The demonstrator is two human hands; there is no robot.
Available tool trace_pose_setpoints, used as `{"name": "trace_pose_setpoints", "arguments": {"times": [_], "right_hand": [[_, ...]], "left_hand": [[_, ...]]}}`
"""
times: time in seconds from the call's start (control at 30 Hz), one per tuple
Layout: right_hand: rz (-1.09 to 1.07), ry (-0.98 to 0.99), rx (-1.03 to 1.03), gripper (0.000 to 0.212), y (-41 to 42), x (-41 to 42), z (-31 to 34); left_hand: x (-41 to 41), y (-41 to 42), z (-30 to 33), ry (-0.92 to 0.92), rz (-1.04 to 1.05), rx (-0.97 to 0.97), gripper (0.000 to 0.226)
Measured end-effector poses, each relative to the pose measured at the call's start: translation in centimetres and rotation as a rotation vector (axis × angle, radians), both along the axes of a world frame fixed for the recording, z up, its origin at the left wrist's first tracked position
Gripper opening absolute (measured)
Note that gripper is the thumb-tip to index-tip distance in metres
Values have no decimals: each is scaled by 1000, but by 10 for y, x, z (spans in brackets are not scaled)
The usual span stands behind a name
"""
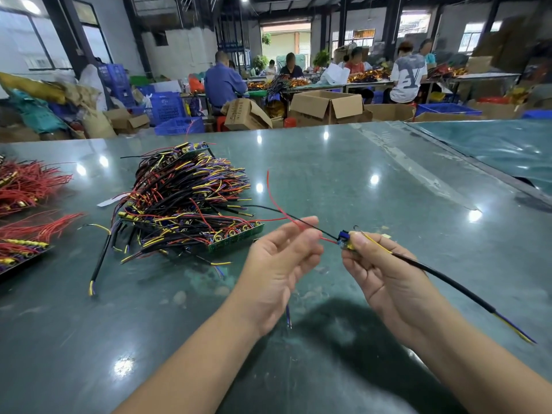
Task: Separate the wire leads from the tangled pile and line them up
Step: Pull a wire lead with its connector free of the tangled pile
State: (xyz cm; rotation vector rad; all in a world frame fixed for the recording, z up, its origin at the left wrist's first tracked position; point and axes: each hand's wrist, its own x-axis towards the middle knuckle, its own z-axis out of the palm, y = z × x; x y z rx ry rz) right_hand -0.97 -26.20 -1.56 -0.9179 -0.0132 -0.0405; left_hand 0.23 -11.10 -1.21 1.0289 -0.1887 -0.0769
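My right hand (379,273) pinches a small circuit board with a blue part (344,236) between thumb and fingers, above the table. A black sheathed cable (442,277) with yellow and purple ends trails from it to the right. A red lead (276,201) and a black lead (268,208) run left from the board across the fingertips of my left hand (277,264). That hand is palm-up with relaxed fingers. The tangled pile of leads and green boards (185,198) lies to the left on the table (358,180). A short purple wire end (288,317) shows just under my left hand.
Bundles of red wires (27,186) and a row of laid-out boards (21,249) lie at the left edge. One loose black cable (100,261) lies in front of the pile. Boxes, blue crates and seated people fill the room beyond the table.
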Motion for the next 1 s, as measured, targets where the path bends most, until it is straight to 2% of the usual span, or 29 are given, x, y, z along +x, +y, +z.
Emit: {"name": "trace_pose_setpoints", "arguments": {"times": [0.1,0.23,0.47,0.67,0.8,1.0], "right_hand": [[46,-7,-47,12,3,-1,-3],[70,-27,-90,7,4,0,-5],[69,-80,-231,10,7,0,-6],[56,-110,-314,18,7,-2,-9],[52,-103,-329,21,6,-2,-11],[65,-108,-322,16,3,-1,-12]], "left_hand": [[2,-2,-6,-47,44,101,26],[5,-2,-10,-67,93,132,17],[7,-1,-5,-71,246,181,23],[14,16,7,31,420,3,26],[17,24,11,85,427,-93,30],[19,32,12,108,399,-120,33]]}}
